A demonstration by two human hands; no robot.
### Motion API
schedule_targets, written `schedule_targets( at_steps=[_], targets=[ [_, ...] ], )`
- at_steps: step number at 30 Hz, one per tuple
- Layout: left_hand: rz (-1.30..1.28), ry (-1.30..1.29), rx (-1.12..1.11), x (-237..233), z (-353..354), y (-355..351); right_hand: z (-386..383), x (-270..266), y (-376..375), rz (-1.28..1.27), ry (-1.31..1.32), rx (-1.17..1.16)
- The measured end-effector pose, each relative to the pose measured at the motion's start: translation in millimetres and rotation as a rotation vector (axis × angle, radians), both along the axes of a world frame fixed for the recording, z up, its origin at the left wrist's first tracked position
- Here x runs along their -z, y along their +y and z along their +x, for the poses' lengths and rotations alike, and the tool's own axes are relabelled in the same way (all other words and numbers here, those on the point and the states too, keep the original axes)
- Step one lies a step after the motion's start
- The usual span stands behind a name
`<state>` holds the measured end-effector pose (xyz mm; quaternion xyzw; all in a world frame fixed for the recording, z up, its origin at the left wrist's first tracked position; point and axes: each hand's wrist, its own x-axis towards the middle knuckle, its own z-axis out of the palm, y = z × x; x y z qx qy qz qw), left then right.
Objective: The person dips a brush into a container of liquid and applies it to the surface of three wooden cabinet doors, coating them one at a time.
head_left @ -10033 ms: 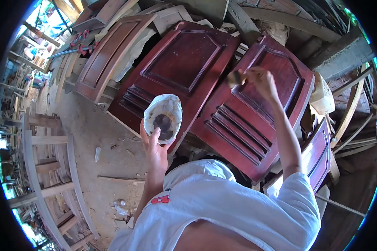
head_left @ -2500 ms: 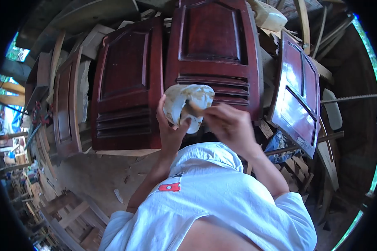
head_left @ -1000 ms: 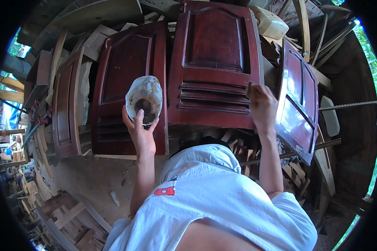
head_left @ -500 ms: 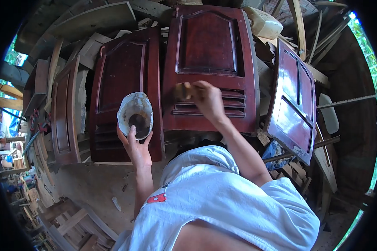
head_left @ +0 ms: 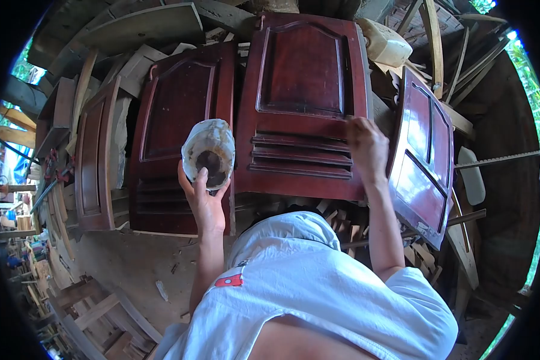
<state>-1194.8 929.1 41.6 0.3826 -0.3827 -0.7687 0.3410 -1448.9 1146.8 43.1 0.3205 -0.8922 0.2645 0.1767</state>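
My left hand [head_left: 205, 201] holds up a cut-off plastic container [head_left: 225, 141], thumb over its near side and fingers around its base. Its pale walls are stained, and dark liquid [head_left: 210, 162] lies at the bottom. My right hand [head_left: 369, 150] is closed on a paintbrush [head_left: 353, 129], smeared by motion and largely hidden by the fingers. That hand is over the right edge of a dark red wooden door panel [head_left: 306, 72], beside its row of slats [head_left: 300, 157]. A second dark red panel [head_left: 180, 96] leans behind the container.
A glossy red panel [head_left: 423, 138] leans at the right, and a brown one [head_left: 95, 156] at the left. Behind the panels lie a plastic jerrycan [head_left: 384, 43] and wood scraps [head_left: 144, 63]. A wooden frame [head_left: 99, 315] is on the floor at the lower left.
My right hand has swept with the brush from the left part of the slats to the door's right edge. The container in my left hand has shifted slightly right and up.
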Motion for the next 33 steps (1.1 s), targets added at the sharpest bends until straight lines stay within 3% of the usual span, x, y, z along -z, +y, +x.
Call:
schedule_targets(
  at_steps=[6,11,15,22,23,25,29,33],
  targets=[
    [-0.02,-0.013,-0.045,1,12,4,31,32,-118,-0.184,-0.112,-0.362],
    [-0.007,-0.055,-0.119,5,27,6,37,36,-172,-0.421,-0.25,-0.429],
    [0.009,-0.096,-0.157,6,29,7,16,37,-151,-0.561,-0.392,-0.358],
    [0.033,-0.071,-0.122,3,6,9,-57,22,-31,-0.227,-0.412,-0.162],
    [0.026,-0.054,-0.092,2,3,9,-56,-8,-19,-0.081,-0.469,-0.089],
    [0.024,-0.042,-0.086,3,-3,8,-74,-7,5,-0.074,-0.363,-0.098],
    [0.01,-0.022,-0.049,3,-10,9,-71,-10,-4,0.037,-0.214,-0.189],
    [-0.003,0.007,-0.071,4,-9,12,-51,17,-63,0.061,-0.103,-0.446]
  ],
)
